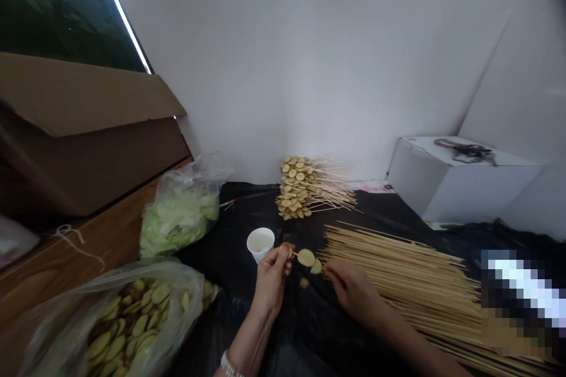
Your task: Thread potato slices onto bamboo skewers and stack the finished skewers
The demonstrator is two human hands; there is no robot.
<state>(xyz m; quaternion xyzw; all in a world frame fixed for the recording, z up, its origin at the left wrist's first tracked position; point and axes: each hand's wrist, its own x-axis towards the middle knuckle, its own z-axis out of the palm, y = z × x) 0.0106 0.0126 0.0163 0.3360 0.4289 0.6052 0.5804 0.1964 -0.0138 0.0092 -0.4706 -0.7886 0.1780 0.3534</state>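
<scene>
Here we go: the left hand (272, 280) pinches one end of a bamboo skewer (295, 254), the right hand (349, 288) closes narrow on the other, with two potato slices (306, 257) threaded between them! A loose slice (304, 283) lies just below on the black sheet (309, 341). Left of the skewer, a paper cup (260, 243), then a bag of slices (128, 321) at the sheet's edge. Right, a skewer pile (398, 283); beyond, loaded skewers (305, 188) by the wall (287, 70).

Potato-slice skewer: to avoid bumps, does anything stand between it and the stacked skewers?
Nothing visible: only black sheet lies between the skewer and the stacked skewers; the white paper cup stands off to the left.
</scene>
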